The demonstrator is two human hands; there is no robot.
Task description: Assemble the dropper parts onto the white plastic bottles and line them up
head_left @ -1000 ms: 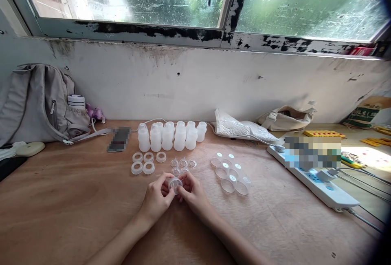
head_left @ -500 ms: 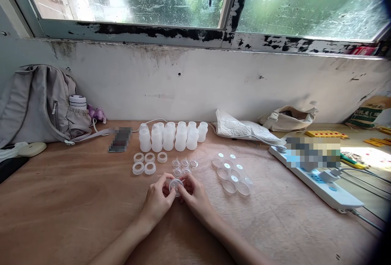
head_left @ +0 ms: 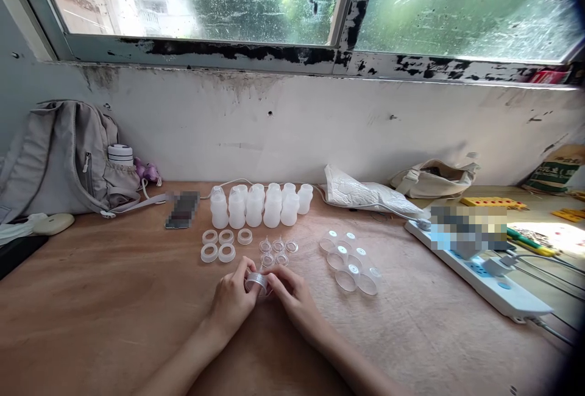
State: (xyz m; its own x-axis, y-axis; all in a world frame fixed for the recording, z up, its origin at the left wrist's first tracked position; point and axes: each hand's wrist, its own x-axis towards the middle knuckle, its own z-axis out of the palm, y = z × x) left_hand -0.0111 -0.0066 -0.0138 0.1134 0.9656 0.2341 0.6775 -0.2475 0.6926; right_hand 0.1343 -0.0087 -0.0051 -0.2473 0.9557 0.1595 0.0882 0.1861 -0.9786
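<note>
Between my two hands is a translucent bottle collar ring (head_left: pixel 256 281), tilted on its side just above the table. My left hand (head_left: pixel 235 295) is closed round its left side, thumb and fingers on the rim. The fingertips of my right hand (head_left: pixel 292 292) pinch its right side; whether a nipple sits inside is hidden. Just beyond my hands lie several clear bottle nipples (head_left: pixel 278 246). More collar rings (head_left: pixel 209 253) rest to their left, and several clear domed caps (head_left: pixel 346 281) lie to the right. White bottles (head_left: pixel 273 208) stand in rows behind.
A power strip (head_left: pixel 479 271) with plugs and cables lies on the right. Against the wall are a white padded bag (head_left: pixel 370 194) and a beige pouch (head_left: pixel 434 180). On the left are a grey backpack (head_left: pixel 59 158) and a phone (head_left: pixel 181 210).
The collar ring has turned from facing up to tilted on its side between my fingers. My right fingers have shifted along its edge. The view has moved slightly.
</note>
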